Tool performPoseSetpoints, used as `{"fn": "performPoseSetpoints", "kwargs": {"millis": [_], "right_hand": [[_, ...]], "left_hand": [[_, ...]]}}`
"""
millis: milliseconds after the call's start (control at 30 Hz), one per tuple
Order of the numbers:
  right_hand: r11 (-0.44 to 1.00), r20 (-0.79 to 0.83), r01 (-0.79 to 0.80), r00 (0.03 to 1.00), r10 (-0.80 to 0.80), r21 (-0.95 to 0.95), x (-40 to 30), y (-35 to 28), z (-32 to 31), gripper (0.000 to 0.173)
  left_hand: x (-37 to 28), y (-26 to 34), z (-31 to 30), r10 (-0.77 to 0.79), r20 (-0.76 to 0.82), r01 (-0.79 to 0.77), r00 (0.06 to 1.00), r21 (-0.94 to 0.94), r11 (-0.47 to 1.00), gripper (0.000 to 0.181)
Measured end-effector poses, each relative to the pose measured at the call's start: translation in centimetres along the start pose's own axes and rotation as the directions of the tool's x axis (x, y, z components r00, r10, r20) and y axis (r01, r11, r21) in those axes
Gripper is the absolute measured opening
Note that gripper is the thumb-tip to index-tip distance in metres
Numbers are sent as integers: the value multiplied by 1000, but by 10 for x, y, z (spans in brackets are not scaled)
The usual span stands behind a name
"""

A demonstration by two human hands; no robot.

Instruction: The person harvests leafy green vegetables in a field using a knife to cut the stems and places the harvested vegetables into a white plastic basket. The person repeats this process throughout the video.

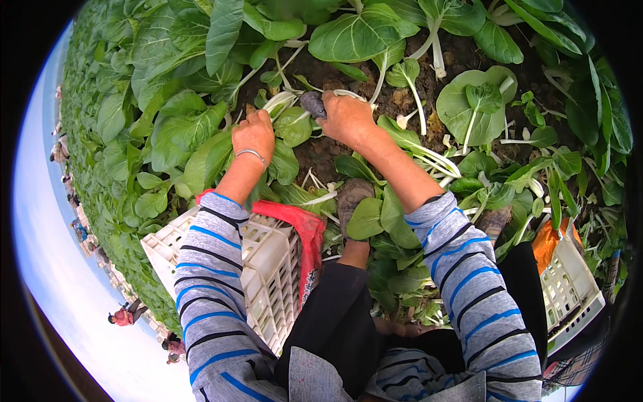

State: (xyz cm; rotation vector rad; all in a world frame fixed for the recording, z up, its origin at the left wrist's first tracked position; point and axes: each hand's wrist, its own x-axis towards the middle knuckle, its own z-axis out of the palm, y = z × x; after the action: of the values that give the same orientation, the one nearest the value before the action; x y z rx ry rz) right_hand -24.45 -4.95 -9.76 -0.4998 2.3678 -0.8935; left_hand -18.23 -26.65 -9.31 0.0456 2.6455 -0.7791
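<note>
My left hand (pixel 254 133), with a bracelet at the wrist, is closed around a leafy green plant resembling bok choy. The plant's pale stalks (pixel 279 102) show just beyond my fingers, and a rounded leaf (pixel 293 125) lies to their right. Bent over the soil, my right hand (pixel 347 118) is close to the stalk base. A dark grey rounded thing (pixel 312 104) sits at its fingers; whether it is a finger cover or a held object is unclear. A white stalk (pixel 350 94) passes just behind this hand.
A white plastic crate (pixel 271 266) with a red plastic sheet (pixel 312 236) over its edge stands by my left arm. At right is another crate (pixel 572 281) with an orange bag (pixel 547 245). Loose leaves (pixel 472 113) litter the soil near my shoe (pixel 353 201). Several people (pixel 125 315) appear far left.
</note>
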Motion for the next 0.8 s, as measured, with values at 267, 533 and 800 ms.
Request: {"fn": "performPoseSetpoints", "kwargs": {"millis": [267, 533, 800], "right_hand": [[996, 200, -67, 977, 77, -57, 39, 8, 26, 40], [985, 278, -160, 951, 137, 61, 57, -8, 31, 37], [949, 287, -246, 940, 185, 196, -6, 16, 34, 44]], "left_hand": [[-10, -25, 2, -156, -179, 54, 971, -476, 878, 68], [-2, -17, 4, -239, 26, 215, 971, -541, 813, 77], [-11, -34, 14, -269, 182, 319, 946, -682, 658, 102]]}}
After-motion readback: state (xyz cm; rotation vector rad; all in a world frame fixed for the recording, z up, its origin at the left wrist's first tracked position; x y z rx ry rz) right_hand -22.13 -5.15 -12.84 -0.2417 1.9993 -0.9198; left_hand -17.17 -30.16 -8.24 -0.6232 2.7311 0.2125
